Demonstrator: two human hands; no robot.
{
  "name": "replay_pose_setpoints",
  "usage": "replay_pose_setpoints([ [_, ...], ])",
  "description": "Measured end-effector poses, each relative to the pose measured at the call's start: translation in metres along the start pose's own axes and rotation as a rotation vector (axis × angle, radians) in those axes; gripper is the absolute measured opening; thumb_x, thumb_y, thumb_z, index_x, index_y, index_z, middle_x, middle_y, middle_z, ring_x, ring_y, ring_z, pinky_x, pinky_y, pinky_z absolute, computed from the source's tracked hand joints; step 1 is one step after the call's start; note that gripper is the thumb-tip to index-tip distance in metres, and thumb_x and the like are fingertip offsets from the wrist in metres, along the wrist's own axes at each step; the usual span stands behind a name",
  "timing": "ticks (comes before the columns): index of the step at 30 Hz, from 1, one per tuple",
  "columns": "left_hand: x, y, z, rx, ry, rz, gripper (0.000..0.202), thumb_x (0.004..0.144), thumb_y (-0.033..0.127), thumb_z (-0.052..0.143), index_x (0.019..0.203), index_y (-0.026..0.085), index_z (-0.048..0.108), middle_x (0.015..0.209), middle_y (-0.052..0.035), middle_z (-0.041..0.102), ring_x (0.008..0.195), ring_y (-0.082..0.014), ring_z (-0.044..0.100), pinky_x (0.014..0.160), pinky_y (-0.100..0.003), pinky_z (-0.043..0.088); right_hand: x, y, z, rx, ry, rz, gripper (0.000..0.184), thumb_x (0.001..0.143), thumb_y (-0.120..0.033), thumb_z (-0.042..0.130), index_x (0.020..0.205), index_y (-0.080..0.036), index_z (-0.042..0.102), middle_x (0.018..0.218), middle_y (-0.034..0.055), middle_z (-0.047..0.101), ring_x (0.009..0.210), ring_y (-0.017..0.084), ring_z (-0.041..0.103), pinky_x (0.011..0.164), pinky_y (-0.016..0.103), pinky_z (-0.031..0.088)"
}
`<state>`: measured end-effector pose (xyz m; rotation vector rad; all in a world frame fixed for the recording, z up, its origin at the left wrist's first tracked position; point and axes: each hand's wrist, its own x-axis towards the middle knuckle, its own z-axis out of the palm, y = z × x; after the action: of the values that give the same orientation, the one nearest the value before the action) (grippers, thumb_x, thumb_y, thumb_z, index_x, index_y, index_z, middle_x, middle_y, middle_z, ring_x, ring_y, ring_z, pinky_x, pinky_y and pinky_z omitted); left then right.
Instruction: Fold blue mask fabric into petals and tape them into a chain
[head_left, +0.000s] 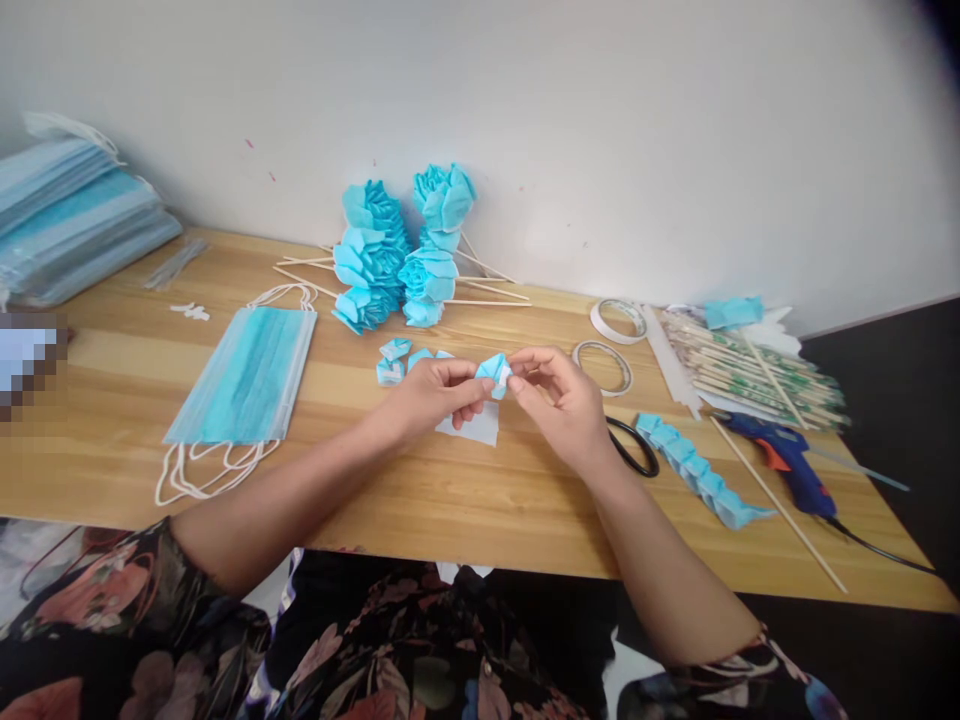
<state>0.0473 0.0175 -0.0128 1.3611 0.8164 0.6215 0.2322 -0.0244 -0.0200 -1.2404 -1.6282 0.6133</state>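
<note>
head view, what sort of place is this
Probably a small craft workspace, perhaps at home: the wooden table holds a glue gun, handmade-looking blue flowers and a bundle of thin sticks.

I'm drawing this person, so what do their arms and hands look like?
The left hand and right hand are bare, with no gloves, and the wrists and forearms are bare too. The left sleeve is dark with pinkish-orange flowers. The right sleeve is dark and patterned too, with some blue.
</note>
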Motion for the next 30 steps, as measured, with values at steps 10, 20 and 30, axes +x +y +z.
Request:
replay_pose_setpoints([
  [10,-0.002,0.005,0.000,0.132,0.084,0.107,0.018,0.083,0.033,0.059,0.074,0.016,0.058,0.061,0.0047,0.048,0.056,-0.0075,0.042,0.053,-0.021,0.034,0.000,-0.001,0.003,-0.079,-0.016,-0.038,0.013,0.083,-0.018,0.063,0.095,-0.023,0.066,0.083,-0.0004,0.071,0.072,0.014,0.066,0.072,0.030,0.056],
  [20,0.001,-0.003,-0.001,0.128,0.101,0.122,0.021,0.083,0.033,0.060,0.072,0.015,0.060,0.063,0.0028,0.051,0.056,-0.0077,0.043,0.053,-0.021,0.034,-0.001,-0.001,0.000,-0.248,-0.061,-0.216,0.008,0.090,-0.021,0.060,0.094,-0.024,0.067,0.086,0.0010,0.072,0.076,0.017,0.066,0.072,0.032,0.053],
  [30,0.002,-0.006,0.000,0.196,0.108,0.126,0.026,0.082,0.039,0.058,0.070,0.015,0.061,0.060,0.0027,0.049,0.054,-0.0078,0.042,0.051,-0.021,0.033,0.000,0.004,0.003,-0.336,-0.049,-0.308,0.006,0.091,-0.020,0.062,0.087,-0.024,0.061,0.082,0.0015,0.069,0.077,0.019,0.063,0.071,0.034,0.049],
])
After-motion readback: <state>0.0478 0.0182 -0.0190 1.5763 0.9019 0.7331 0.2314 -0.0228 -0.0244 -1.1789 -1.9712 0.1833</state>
